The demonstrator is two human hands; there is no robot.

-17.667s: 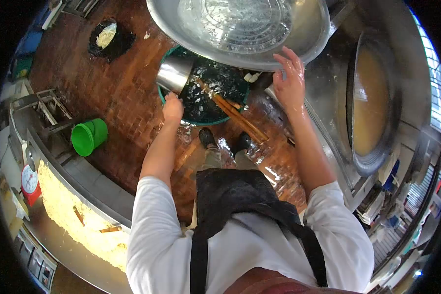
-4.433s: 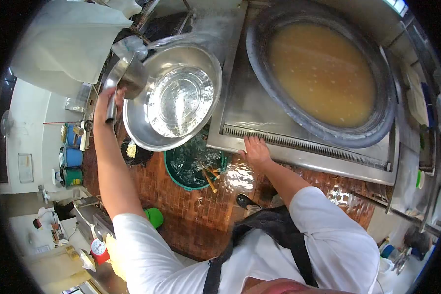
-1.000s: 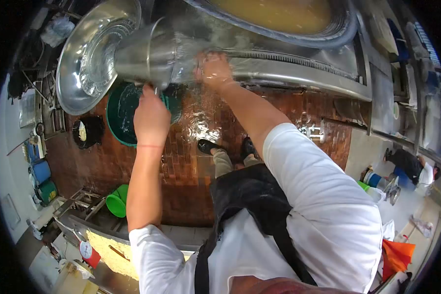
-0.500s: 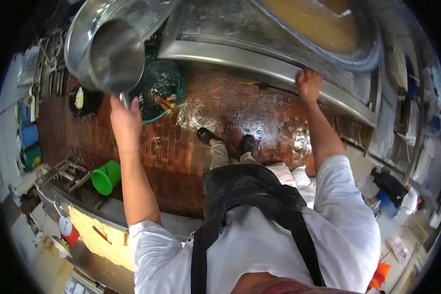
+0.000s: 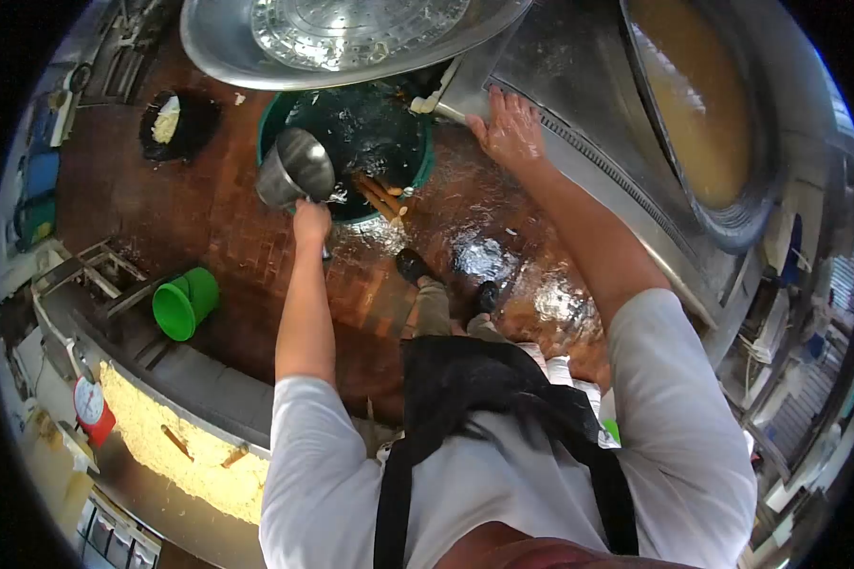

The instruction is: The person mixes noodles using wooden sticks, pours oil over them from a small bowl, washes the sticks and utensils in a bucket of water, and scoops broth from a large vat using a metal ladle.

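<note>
My left hand (image 5: 311,224) is closed round the handle of a metal dipper pot (image 5: 296,171), whose open mouth faces up and to the right. The pot hangs at the left rim of a big green tub (image 5: 268,128) on the floor, filled with dark water. Wooden sticks (image 5: 380,197) lean at the tub's near edge. My right hand (image 5: 512,128) lies flat, fingers spread, on the edge of the steel counter (image 5: 565,66). Above the tub is a wide metal basin with a perforated plate (image 5: 361,33).
A large vat of yellowish liquid (image 5: 697,104) is set in the counter at right. On the wet brick floor stand a green bucket (image 5: 185,303) and a black container (image 5: 180,123). At lower left, a tray of yellow crumbly material (image 5: 180,446) lies by a red scale (image 5: 93,412).
The dipper pot in my left hand has come down from the metal basin to the green tub. My right hand has slid left along the counter edge, and the view has turned.
</note>
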